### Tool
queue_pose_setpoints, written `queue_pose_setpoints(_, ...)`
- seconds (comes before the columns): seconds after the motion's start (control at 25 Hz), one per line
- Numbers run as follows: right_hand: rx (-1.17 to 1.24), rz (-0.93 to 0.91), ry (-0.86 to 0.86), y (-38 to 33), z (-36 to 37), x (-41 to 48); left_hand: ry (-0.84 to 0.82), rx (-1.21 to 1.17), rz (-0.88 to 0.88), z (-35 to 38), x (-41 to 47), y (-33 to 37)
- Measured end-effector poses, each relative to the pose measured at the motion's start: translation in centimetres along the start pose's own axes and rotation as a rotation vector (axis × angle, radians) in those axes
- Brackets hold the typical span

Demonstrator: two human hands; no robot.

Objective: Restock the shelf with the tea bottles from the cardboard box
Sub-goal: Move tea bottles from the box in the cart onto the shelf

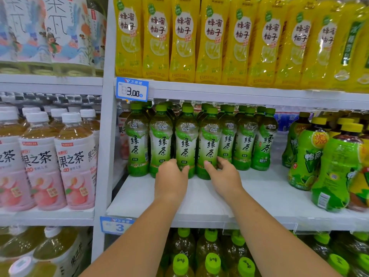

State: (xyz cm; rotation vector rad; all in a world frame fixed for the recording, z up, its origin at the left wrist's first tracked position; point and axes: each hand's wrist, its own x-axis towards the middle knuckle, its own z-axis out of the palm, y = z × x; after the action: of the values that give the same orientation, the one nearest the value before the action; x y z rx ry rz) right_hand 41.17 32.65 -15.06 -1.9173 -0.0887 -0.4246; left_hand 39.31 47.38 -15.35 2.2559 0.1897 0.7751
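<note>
Green tea bottles (161,144) with green caps stand in rows at the back of the white middle shelf (199,198). My left hand (171,178) lies flat against the bases of the second and third front bottles, fingers spread, gripping neither. My right hand (224,174) is at the base of the fourth front bottle (209,144), with the thumb in front and the fingers round its right side. The cardboard box is out of view.
The front half of the middle shelf is bare white board. Bright green and yellow bottles (331,172) crowd its right end. Yellow honey-pomelo bottles (183,41) fill the shelf above, pink fruit-tea bottles (75,168) the left bay, and green-capped bottles (209,262) the shelf below.
</note>
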Motion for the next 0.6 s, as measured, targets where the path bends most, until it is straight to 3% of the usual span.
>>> queue_pose_setpoints(0.32, 0.017, 0.140, -0.124, -1.6, -1.2, -1.7, -0.216, -0.301, -0.162, -1.9, -1.0, 0.7)
queue_pose_setpoints(0.6, 0.048, 0.251, -0.177, -3.1, -2.7, -4.0, -0.383, -0.351, -0.260, -3.7, -2.2, 1.8)
